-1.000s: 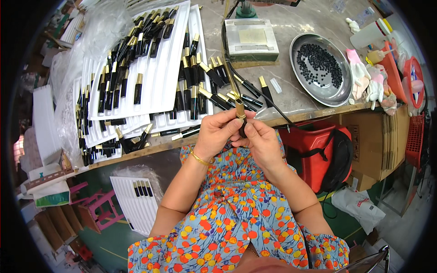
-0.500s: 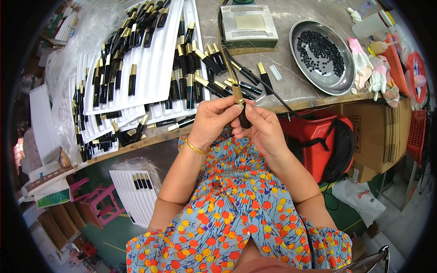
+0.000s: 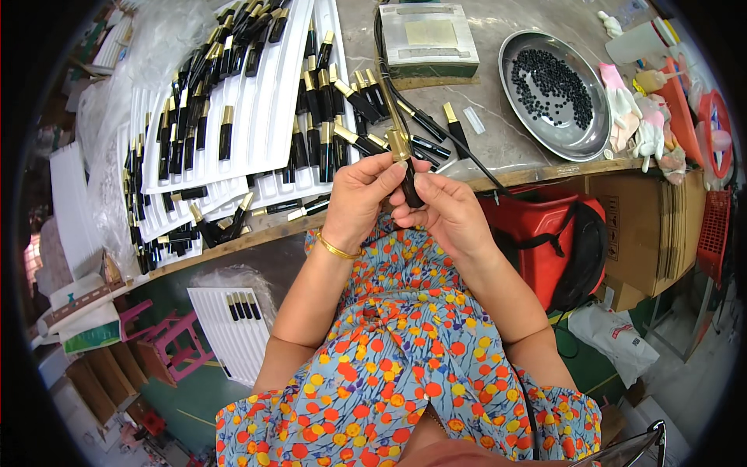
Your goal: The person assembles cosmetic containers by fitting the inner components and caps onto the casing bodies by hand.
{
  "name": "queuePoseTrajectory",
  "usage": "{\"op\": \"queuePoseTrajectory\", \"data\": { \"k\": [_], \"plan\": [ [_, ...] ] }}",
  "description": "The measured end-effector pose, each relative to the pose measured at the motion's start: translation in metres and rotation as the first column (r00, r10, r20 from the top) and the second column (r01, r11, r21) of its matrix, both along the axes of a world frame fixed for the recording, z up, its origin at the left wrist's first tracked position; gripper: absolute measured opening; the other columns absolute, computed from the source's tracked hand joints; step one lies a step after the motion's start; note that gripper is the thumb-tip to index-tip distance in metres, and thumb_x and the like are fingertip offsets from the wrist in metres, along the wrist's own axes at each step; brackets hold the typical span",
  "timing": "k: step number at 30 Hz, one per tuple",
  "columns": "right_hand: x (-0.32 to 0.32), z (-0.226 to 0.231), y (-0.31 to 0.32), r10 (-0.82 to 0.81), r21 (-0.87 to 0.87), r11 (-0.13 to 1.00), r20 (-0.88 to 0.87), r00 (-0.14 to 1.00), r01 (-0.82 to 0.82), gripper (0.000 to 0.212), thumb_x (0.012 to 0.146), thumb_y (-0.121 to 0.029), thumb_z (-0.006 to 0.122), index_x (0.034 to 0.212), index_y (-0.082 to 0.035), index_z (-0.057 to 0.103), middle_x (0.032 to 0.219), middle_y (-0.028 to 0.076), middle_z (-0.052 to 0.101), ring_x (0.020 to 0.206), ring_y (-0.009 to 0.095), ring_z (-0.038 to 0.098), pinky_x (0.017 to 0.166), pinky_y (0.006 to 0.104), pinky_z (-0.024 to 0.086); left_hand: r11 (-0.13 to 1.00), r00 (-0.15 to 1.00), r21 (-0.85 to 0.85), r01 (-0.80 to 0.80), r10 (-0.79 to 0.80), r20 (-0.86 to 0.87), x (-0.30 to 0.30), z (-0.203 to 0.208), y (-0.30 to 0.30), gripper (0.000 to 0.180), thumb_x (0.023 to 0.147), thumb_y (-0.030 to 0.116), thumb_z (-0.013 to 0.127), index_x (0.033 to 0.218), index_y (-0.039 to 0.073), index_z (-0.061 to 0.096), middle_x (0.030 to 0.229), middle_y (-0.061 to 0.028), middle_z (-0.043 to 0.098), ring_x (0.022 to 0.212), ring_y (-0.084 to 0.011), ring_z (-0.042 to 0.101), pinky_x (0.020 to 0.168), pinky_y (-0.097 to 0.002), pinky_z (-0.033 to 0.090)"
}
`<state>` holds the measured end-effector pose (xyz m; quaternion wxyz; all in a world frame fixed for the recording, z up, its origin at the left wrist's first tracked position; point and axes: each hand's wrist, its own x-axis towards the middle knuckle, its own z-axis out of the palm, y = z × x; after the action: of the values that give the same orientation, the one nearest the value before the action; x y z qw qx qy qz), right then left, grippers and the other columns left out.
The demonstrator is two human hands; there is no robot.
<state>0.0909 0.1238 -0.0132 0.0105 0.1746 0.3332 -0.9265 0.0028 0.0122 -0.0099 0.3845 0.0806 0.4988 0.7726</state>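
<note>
Between my two hands, above the table's front edge, is a slim cosmetic tube (image 3: 412, 189) with a black body and a gold end pointing away from me. My left hand (image 3: 362, 191) is closed, its thumb and fingers pinching the tube near the gold part. Around the black body are the fingers and thumb of my right hand (image 3: 451, 206). A thin brass-coloured rod (image 3: 395, 117) lies in line with the gold end; whether they touch I cannot tell. Many like tubes (image 3: 325, 152) with gold tops lie loose just beyond my left hand.
White ribbed trays (image 3: 268, 101) with more tubes cover the left. A metal box (image 3: 430, 39) stands behind black cables (image 3: 443, 132). At right are a steel dish (image 3: 504, 86) of small black pieces, gloves (image 3: 618, 97) and a bottle (image 3: 634, 43). Below sits a red bag (image 3: 537, 241).
The tube's gold end has moved slightly up and to the left, and the tube leans more. My fingers have shifted a little along it; both hands still hold it.
</note>
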Motion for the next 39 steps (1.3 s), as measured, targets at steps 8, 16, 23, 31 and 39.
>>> {"op": "queuePoseTrajectory", "data": {
  "k": [8,16,23,31,39],
  "plan": [
    [-0.003,0.000,-0.002,-0.003,-0.013,1.000,-0.014,1.000,0.003,0.025,0.089,-0.016,0.049,0.101,0.005,0.055,0.085,0.012,0.062,0.072,0.016,0.063,0.066,0.0256,0.054,0.992,0.988,0.122,0.025,-0.043,0.148,-0.003,-0.002,-0.003,0.023,0.089,0.014,0.049,0.100,-0.005,0.058,0.092,-0.0092,0.062,0.060,-0.0034,0.048,0.054,-0.0170,0.045],
    [-0.003,0.001,-0.005,-0.011,-0.015,1.000,0.042,0.999,0.011,0.028,0.090,-0.021,0.048,0.099,0.004,0.057,0.085,0.010,0.063,0.070,0.014,0.063,0.063,0.0240,0.054,0.991,0.985,0.137,0.003,-0.027,0.171,-0.001,-0.006,-0.003,0.024,0.090,0.016,0.047,0.099,-0.004,0.057,0.095,-0.0098,0.061,0.052,-0.0009,0.035,0.044,-0.0145,0.036],
    [-0.003,0.001,-0.004,-0.002,-0.060,0.998,0.032,0.999,0.004,0.030,0.091,-0.023,0.046,0.103,0.003,0.054,0.085,0.011,0.063,0.072,0.016,0.063,0.062,0.0244,0.054,0.991,0.984,0.132,0.022,-0.045,0.171,-0.003,-0.007,-0.005,0.025,0.090,0.018,0.048,0.099,-0.003,0.056,0.094,-0.0110,0.061,0.053,-0.0020,0.040,0.044,-0.0152,0.037],
    [0.000,-0.001,0.001,0.029,0.029,0.999,0.025,0.999,-0.030,0.031,0.091,-0.023,0.045,0.098,0.005,0.056,0.083,0.014,0.063,0.067,0.020,0.064,0.058,0.0252,0.054,0.999,0.999,0.035,0.024,-0.025,0.045,0.003,0.001,-0.002,0.023,0.089,0.017,0.050,0.098,-0.003,0.057,0.074,-0.0038,0.059,0.050,-0.0020,0.040,0.043,-0.0156,0.037],
    [-0.005,0.003,0.001,0.042,0.009,0.999,0.037,0.998,-0.042,0.031,0.090,-0.024,0.047,0.095,0.005,0.057,0.082,0.012,0.063,0.071,0.019,0.064,0.062,0.0253,0.054,0.998,0.997,0.051,0.026,-0.030,0.077,-0.002,-0.005,-0.004,0.024,0.089,0.017,0.050,0.097,-0.004,0.058,0.074,-0.0041,0.059,0.052,-0.0032,0.045,0.047,-0.0167,0.042]
  ]
}}
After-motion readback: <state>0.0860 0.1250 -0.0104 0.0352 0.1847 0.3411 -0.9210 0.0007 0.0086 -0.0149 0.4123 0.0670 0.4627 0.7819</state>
